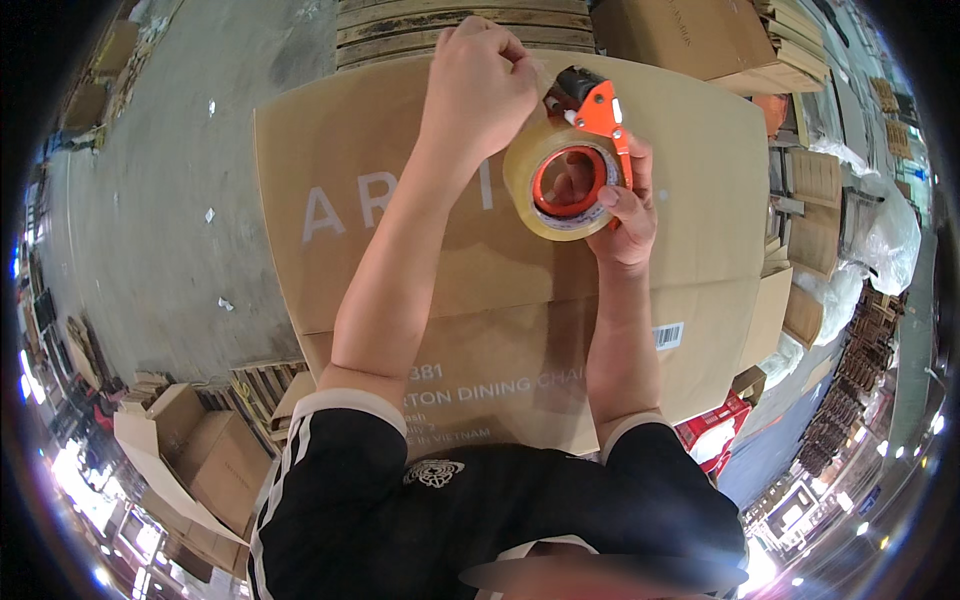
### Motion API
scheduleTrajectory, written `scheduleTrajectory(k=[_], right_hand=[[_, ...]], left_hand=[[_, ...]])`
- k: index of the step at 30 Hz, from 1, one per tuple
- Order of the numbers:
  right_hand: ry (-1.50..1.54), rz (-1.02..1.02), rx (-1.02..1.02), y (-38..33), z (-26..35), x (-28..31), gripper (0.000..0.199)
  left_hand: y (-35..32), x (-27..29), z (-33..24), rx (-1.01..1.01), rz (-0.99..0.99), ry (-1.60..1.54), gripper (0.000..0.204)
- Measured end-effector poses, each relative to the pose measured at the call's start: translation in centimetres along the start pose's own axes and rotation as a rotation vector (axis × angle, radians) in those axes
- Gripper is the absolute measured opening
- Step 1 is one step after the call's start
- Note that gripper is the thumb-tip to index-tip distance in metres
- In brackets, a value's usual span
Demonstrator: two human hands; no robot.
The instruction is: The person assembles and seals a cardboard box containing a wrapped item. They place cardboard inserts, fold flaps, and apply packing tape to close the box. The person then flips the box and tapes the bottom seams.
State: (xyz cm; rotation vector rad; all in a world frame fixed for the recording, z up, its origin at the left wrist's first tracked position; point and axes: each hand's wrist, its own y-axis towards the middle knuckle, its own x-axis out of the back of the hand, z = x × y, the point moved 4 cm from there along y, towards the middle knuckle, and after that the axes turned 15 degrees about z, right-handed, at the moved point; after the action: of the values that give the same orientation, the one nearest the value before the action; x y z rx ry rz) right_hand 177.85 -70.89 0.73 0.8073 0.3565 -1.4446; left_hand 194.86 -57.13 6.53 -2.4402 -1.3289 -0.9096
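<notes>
The right hand (632, 210) grips an orange tape dispenser (599, 112); the left hand (482, 85) is clenched beside it, whether around anything I cannot tell.

Shadows cross the carton (520, 280); the warped edges glare, perhaps blurred.

Your tape dispenser (603, 110) was orange and black, its tape (518, 175) yellowish; your carton (500, 275), brown with white lettering; the four-o'clock box (713, 437), red and white.

The grey floor (150, 270) carries a few small white scraps (210, 215).
</notes>
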Motion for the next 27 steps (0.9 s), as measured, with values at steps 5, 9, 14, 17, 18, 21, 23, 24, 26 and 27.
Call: scheduleTrajectory(k=[5,9,14,17,18,21,23,24,26,27], right_hand=[[0.049,-0.058,-0.067,0.6,0.2,0.5,0.064],[0.164,-0.086,-0.158,1.1,0.3,-0.1,0.069],[0.124,-0.132,-0.301,1.1,0.0,-1.2,0.067],[0.23,-0.06,-0.327,1.2,-0.3,-2.0,0.069],[0.234,-0.058,-0.343,1.3,-0.4,-2.1,0.069],[0.238,0.061,-0.4,1.4,-0.7,-2.7,0.067],[0.255,0.142,-0.395,1.5,-0.7,-3.1,0.065],[0.257,0.118,-0.408,1.5,-0.8,-3.1,0.065],[0.245,0.153,-0.422,1.3,-0.9,-3.1,0.063],[0.279,0.181,-0.429,1.2,-1.0,-3.2,0.064]], left_hand=[[0.1,-0.4,-0.1,0.015,-0.132,-0.007,0.019],[0.5,1.1,-1.4,-0.228,-0.275,-0.01,0.006],[0.4,3.5,-1.5,-0.336,-0.459,-0.013,0.008],[0.3,4.0,-0.6,-0.266,-0.449,0.043,0.008],[0.4,4.3,-0.1,-0.249,-0.46,0.072,0.008],[0.7,6.3,2.2,-0.21,-0.601,-0.083,0.011],[1.2,7.8,4.3,-0.123,-0.607,-0.196,0.012],[1.4,8.5,5.4,-0.076,-0.61,-0.251,0.012],[1.6,9.4,7.0,-0.03,-0.672,-0.156,0.01],[1.8,9.5,7.9,-0.02,-0.67,-0.235,0.011]])
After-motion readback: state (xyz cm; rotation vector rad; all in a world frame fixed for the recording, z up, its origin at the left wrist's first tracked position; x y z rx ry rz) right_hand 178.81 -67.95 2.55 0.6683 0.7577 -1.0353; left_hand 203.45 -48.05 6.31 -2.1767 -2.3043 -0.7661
